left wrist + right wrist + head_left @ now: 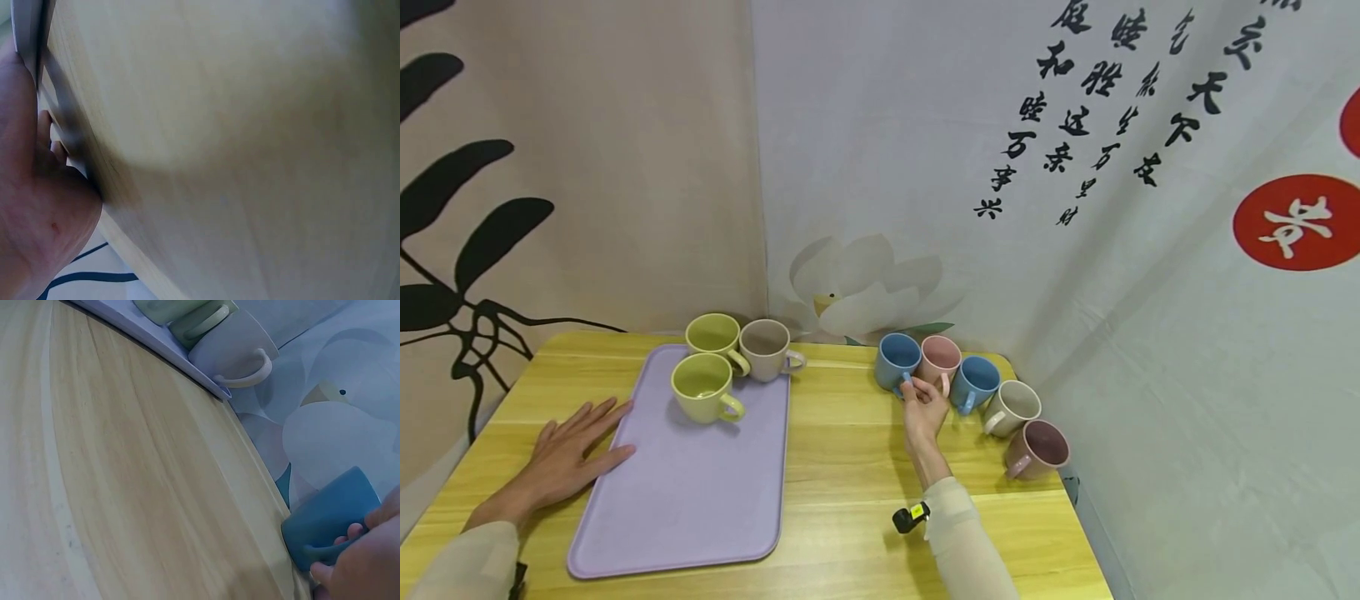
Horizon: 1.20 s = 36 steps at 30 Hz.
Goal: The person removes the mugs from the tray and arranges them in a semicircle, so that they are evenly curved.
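Note:
My right hand pinches the handle of a blue mug, the leftmost in a row along the table's back right. In the right wrist view, fingers curl round the handle of this blue mug. Beside it stand a pink mug, a second blue mug, a cream mug and a mauve mug. My left hand lies spread, its fingertips at the left edge of a lavender tray. Two yellow-green mugs and a greyish mug stand at the tray's far end.
The wooden table lies between tray and mug row. Right behind its back edge hangs a printed cloth with a flower and dark characters. Another stretch of cloth runs along the right side.

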Motion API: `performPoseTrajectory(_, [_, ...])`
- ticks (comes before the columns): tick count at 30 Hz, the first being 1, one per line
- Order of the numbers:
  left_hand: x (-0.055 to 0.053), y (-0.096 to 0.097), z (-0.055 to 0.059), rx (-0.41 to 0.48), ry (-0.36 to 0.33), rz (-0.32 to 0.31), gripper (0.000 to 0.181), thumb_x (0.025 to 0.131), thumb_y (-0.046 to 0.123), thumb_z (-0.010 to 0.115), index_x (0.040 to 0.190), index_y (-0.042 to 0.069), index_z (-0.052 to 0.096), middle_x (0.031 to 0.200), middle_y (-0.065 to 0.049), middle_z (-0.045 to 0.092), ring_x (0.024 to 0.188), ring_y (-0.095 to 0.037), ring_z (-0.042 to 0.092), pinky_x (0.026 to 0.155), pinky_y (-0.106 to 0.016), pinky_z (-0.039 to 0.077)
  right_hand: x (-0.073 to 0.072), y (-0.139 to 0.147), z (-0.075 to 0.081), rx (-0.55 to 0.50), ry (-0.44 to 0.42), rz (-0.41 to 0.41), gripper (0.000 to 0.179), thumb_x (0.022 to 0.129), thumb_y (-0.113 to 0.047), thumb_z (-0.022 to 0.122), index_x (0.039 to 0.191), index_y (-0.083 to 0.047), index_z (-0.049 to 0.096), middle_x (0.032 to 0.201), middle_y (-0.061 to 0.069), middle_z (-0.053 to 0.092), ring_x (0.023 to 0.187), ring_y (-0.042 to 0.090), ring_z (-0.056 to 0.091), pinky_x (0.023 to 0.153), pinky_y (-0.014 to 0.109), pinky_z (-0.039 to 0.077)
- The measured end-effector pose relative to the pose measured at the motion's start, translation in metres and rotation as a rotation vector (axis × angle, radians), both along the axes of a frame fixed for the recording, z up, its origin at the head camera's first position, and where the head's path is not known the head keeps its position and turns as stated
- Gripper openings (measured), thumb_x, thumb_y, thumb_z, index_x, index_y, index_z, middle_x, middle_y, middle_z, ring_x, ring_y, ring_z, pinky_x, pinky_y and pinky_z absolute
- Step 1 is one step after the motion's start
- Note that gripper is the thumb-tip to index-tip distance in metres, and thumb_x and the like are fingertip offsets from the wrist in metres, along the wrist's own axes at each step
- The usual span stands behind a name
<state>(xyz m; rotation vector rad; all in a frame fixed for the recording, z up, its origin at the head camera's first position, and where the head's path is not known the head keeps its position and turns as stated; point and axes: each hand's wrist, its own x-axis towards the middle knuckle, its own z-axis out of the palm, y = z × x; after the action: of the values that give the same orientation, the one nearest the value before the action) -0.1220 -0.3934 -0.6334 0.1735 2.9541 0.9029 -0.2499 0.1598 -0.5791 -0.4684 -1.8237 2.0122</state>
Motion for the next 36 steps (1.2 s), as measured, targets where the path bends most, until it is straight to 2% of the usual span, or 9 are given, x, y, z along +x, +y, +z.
performPoseTrajectory(8, [0.001, 0.001, 0.005, -0.003, -0.020, -0.004, 0.086, 0.114, 0.053, 0.061, 0.181, 0.016, 0.023, 0.185, -0.036, 0.014, 0.169, -0.070, 0.001, 0.124, -0.093, -0.015, 0.001, 0.004, -0.002, 0.075, -0.039, 0.014, 0.023, 0.101, -0.003, 0.082, 0.120, 0.008, 0.078, 0.108, 0.018, 0.078, 0.088, 0.008, 0.069, 0.075, 0.014, 0.059])
performPoseTrajectory(11, [0.001, 0.002, 0.006, -0.005, -0.017, -0.003, 0.086, 0.114, 0.053, 0.061, 0.181, 0.016, 0.023, 0.185, -0.036, 0.015, 0.169, -0.070, 0.001, 0.124, -0.093, -0.015, 0.003, 0.005, -0.003, 0.092, -0.051, 0.041, 0.028, 0.101, -0.006, 0.083, 0.125, 0.006, 0.076, 0.114, 0.017, 0.076, 0.095, 0.011, 0.070, 0.079, 0.013, 0.059])
performPoseTrajectory(15, [0.001, 0.002, 0.005, -0.004, -0.014, -0.003, 0.085, 0.114, 0.053, 0.061, 0.181, 0.016, 0.023, 0.185, -0.036, 0.015, 0.169, -0.070, 0.001, 0.124, -0.093, -0.015, 0.005, 0.006, -0.004, 0.156, -0.063, 0.083, 0.038, 0.100, -0.008, 0.085, 0.133, 0.006, 0.072, 0.128, 0.025, 0.075, 0.108, 0.023, 0.073, 0.086, 0.015, 0.058])
performPoseTrajectory(19, [0.000, 0.002, 0.005, -0.003, -0.023, 0.000, 0.086, 0.114, 0.054, 0.061, 0.181, 0.016, 0.023, 0.185, -0.036, 0.015, 0.169, -0.070, 0.000, 0.124, -0.093, -0.015, 0.009, 0.009, -0.006, 0.231, -0.077, 0.134, 0.051, 0.100, -0.012, 0.085, 0.145, 0.005, 0.066, 0.143, 0.030, 0.070, 0.123, 0.040, 0.073, 0.099, 0.031, 0.062])
performPoseTrajectory(24, [0.000, 0.002, 0.005, -0.006, -0.032, 0.002, 0.087, 0.114, 0.055, 0.060, 0.181, 0.015, 0.023, 0.185, -0.036, 0.014, 0.168, -0.070, 0.000, 0.125, -0.092, -0.017, 0.017, 0.012, -0.008, 0.263, -0.054, 0.198, 0.065, 0.101, -0.017, 0.086, 0.156, 0.003, 0.057, 0.151, 0.031, 0.063, 0.135, 0.049, 0.067, 0.116, 0.057, 0.059])
performPoseTrajectory(30, [0.001, 0.003, 0.007, 0.005, -0.026, -0.001, 0.086, 0.114, 0.054, 0.061, 0.181, 0.015, 0.024, 0.185, -0.037, 0.014, 0.169, -0.070, 0.000, 0.125, -0.092, -0.017, 0.028, 0.014, -0.005, 0.277, 0.009, 0.225, 0.074, 0.101, -0.015, 0.086, 0.163, 0.001, 0.049, 0.159, 0.030, 0.057, 0.145, 0.052, 0.059, 0.126, 0.067, 0.048])
performPoseTrajectory(33, [0.002, 0.004, 0.008, 0.009, -0.017, -0.003, 0.085, 0.114, 0.053, 0.062, 0.181, 0.014, 0.025, 0.184, -0.037, 0.015, 0.168, -0.070, 0.001, 0.125, -0.092, -0.017, 0.033, 0.014, -0.002, 0.329, 0.058, 0.224, 0.076, 0.100, -0.016, 0.087, 0.163, 0.001, 0.048, 0.160, 0.031, 0.057, 0.147, 0.052, 0.056, 0.127, 0.071, 0.045])
performPoseTrajectory(36, [0.002, 0.004, 0.008, 0.006, -0.015, -0.002, 0.085, 0.114, 0.053, 0.061, 0.180, 0.014, 0.025, 0.184, -0.037, 0.015, 0.168, -0.070, 0.001, 0.125, -0.092, -0.017, 0.039, 0.013, 0.003, 0.428, 0.112, 0.217, 0.076, 0.099, -0.019, 0.089, 0.162, -0.001, 0.050, 0.161, 0.031, 0.059, 0.149, 0.052, 0.055, 0.127, 0.074, 0.043])
